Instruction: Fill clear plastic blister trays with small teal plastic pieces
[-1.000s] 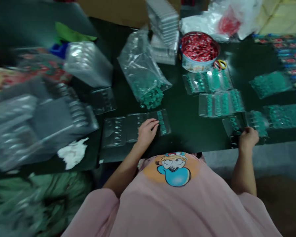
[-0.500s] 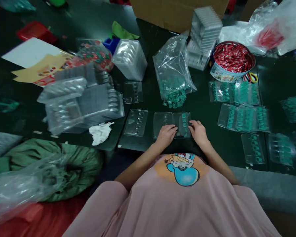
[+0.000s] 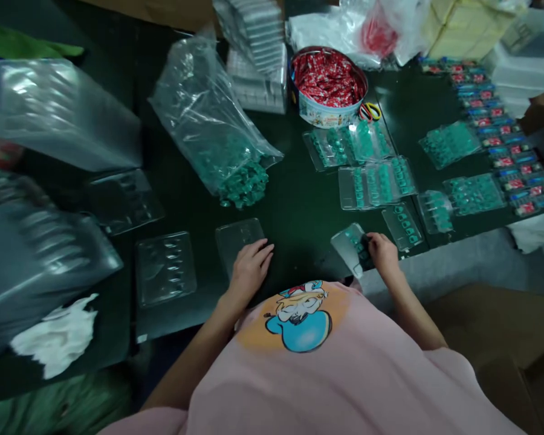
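Observation:
My left hand (image 3: 248, 270) lies flat with fingers stretched out on an empty clear plastic tray (image 3: 236, 237) near the table's front edge. My right hand (image 3: 382, 252) is closed on a clear tray filled with green pieces (image 3: 352, 246), lifted and tilted, at the front right. Behind the empty tray, a clear bag (image 3: 211, 127) lies on its side, spilling small green pieces (image 3: 245, 184) onto the dark green table (image 3: 299, 211).
Filled trays (image 3: 376, 181) lie in rows at the right. A round tin of red sachets (image 3: 329, 84) and scissors (image 3: 370, 111) stand behind them. Another empty tray (image 3: 165, 267) and stacks of clear trays (image 3: 31, 248) are at the left, with crumpled white paper (image 3: 54, 341).
My right hand has carried the filled tray from the middle out to the right. My left hand stays on an empty tray. The camera has swung right.

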`<control>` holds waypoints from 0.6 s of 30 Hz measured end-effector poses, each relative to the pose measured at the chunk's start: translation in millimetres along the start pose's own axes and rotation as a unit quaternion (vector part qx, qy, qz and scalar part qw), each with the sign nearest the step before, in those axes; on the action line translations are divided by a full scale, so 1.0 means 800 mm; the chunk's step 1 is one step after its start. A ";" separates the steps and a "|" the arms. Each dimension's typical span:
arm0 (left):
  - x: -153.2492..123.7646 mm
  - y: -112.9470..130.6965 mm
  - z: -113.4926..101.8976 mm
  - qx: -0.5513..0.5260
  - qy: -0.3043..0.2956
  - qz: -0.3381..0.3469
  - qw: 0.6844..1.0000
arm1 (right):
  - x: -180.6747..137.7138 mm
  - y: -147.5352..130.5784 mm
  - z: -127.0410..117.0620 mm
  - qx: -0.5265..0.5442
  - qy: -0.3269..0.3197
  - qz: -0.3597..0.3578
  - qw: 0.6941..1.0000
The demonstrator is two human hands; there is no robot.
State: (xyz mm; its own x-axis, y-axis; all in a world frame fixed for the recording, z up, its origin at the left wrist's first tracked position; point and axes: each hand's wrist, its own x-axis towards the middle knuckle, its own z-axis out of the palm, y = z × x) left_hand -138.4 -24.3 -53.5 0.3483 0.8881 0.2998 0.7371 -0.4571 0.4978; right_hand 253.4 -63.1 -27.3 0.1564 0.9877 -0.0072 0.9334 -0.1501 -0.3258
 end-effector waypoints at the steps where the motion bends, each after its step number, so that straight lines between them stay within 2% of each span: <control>1: 0.003 0.005 0.003 -0.006 -0.008 0.007 1.000 | 0.000 0.017 -0.005 -0.020 0.020 0.026 0.999; 6: 0.025 0.020 0.018 -0.029 -0.030 0.032 0.999 | 0.026 0.073 -0.013 -0.084 0.095 0.115 0.985; 11: 0.041 0.033 0.027 -0.029 -0.046 0.037 0.998 | 0.042 0.096 -0.025 -0.076 0.142 0.111 0.981; 13: 0.046 0.038 0.031 -0.023 -0.047 0.037 0.998 | 0.045 0.086 -0.032 -0.062 0.207 0.086 0.973; 15: 0.051 0.043 0.034 -0.008 -0.047 0.037 0.998 | 0.051 0.057 -0.033 -0.022 0.243 0.027 0.969; 16: 0.053 0.046 0.036 0.000 -0.049 0.037 0.998 | 0.056 0.034 -0.031 0.011 0.236 -0.011 0.972; 18: 0.058 0.052 0.037 0.013 -0.057 0.039 0.998 | 0.069 -0.023 -0.019 0.098 0.169 -0.099 0.976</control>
State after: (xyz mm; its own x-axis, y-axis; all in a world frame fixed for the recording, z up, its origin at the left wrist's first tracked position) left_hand -74.3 -1.1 -42.9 0.4683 0.8498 0.2418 0.7193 -0.5256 0.4542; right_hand 250.0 -6.3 -7.2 0.1080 0.9205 0.3755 0.8817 0.0858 -0.4639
